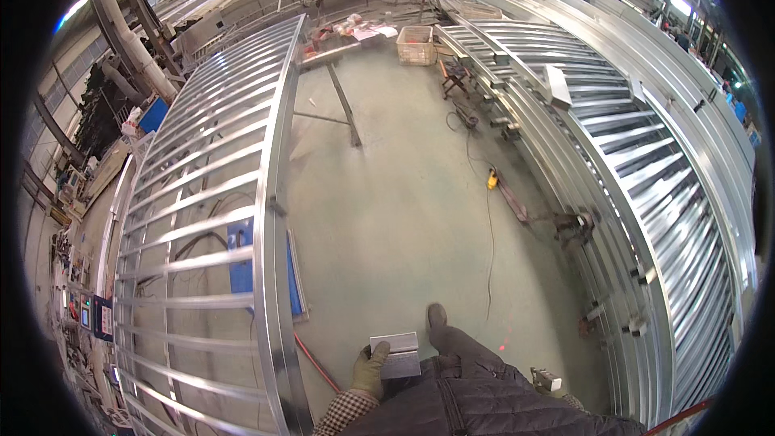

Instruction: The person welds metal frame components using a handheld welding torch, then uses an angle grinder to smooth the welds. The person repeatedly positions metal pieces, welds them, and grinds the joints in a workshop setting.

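My left hand (368,374), in an olive work glove, is closed on a short silver metal profile piece (397,358) with a groove across it. The thumb lies over its left end, and the piece is just in front of my dark quilted jacket. By my right side, my right hand (555,392) is mostly hidden behind the jacket. A smaller metal block (546,378) with openings in its end sticks out from it, and the hand appears closed around that block.
A long slatted metal frame (274,218) stands at my left. At my right are stacked metal frames and beams (646,242). A yellow-ended power tool (492,180) and its cable lie on the floor (379,194). A crate (416,47) stands farther off; a red hose (316,362) runs near my left.
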A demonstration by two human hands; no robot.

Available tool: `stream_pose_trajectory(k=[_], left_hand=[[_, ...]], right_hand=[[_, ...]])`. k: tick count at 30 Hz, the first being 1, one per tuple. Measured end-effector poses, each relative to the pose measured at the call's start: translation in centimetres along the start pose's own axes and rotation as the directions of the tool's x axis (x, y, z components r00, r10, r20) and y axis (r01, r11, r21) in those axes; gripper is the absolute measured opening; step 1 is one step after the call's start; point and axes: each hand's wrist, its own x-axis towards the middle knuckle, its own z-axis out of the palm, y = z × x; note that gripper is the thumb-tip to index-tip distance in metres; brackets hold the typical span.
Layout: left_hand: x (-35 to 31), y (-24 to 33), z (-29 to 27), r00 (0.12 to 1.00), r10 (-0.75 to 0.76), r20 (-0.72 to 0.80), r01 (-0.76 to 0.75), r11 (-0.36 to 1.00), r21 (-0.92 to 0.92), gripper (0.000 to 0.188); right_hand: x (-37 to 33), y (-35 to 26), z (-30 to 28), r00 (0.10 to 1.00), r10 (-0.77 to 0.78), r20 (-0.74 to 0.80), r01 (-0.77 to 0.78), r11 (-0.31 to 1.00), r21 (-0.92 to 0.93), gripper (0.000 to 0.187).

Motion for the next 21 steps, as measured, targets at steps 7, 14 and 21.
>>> stream_pose_trajectory(k=[7,14,21], left_hand=[[10.6,13.9,7.4,0.990,0.141,0.031,-0.135,0.980,-0.149,0.055],[24.3,24.0,11.8,0.991,0.117,0.065,-0.110,0.988,-0.109,0.058],[38.3,39.3,18.4,0.996,0.084,0.024,-0.081,0.993,-0.085,0.063]], right_hand=[[30.2,-41.2,-5.1,0.892,-0.421,-0.163,0.438,0.895,0.086,0.036],[31.9,-84.4,-20.8,0.401,-0.778,-0.484,0.916,0.334,0.223,0.030],[37.0,-96.8,-17.6,0.397,-0.730,-0.556,0.918,0.311,0.247,0.023]])
